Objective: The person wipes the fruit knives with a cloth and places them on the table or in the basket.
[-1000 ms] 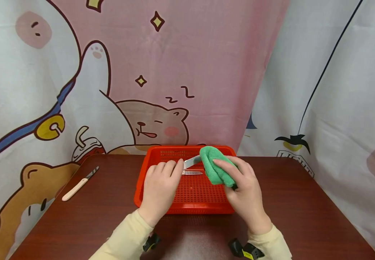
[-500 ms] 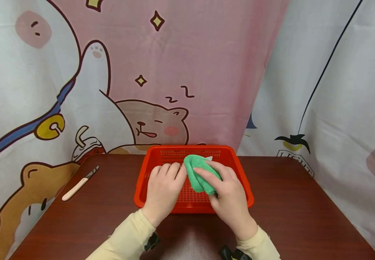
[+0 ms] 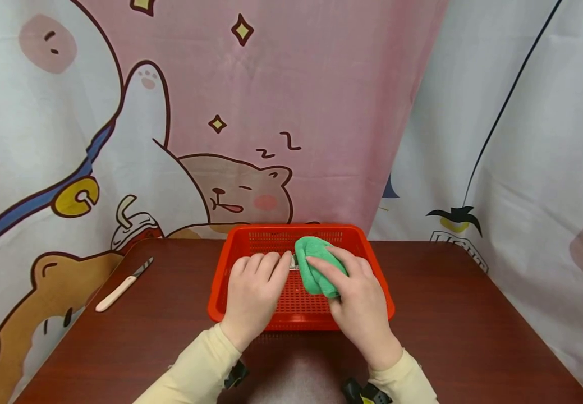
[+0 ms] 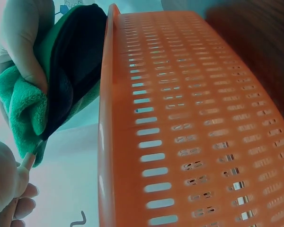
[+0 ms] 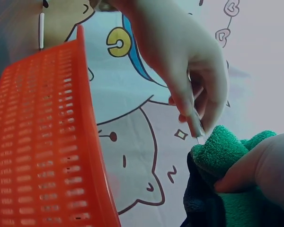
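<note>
My left grip (image 3: 255, 294) pinched the knife (image 4: 28, 161), my right grip (image 3: 359, 298) clamped the cloth (image 3: 315, 270); light, even pressure seemed safest.

From the head we look forward and down across the table (image 3: 473, 314); from each wrist, close up, we share the red perforated basket (image 5: 92, 127) and green cloth (image 5: 225, 150).

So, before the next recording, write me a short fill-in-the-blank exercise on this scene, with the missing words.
In the head view, the person's right hand grips a folded ____ terry cloth.
A slender cream-handled knife lies on the dark brown table, ____ of the rectangular red plastic basket.
That knife's end nearest the person is its ____.
Missing words: green; left; handle.
</note>
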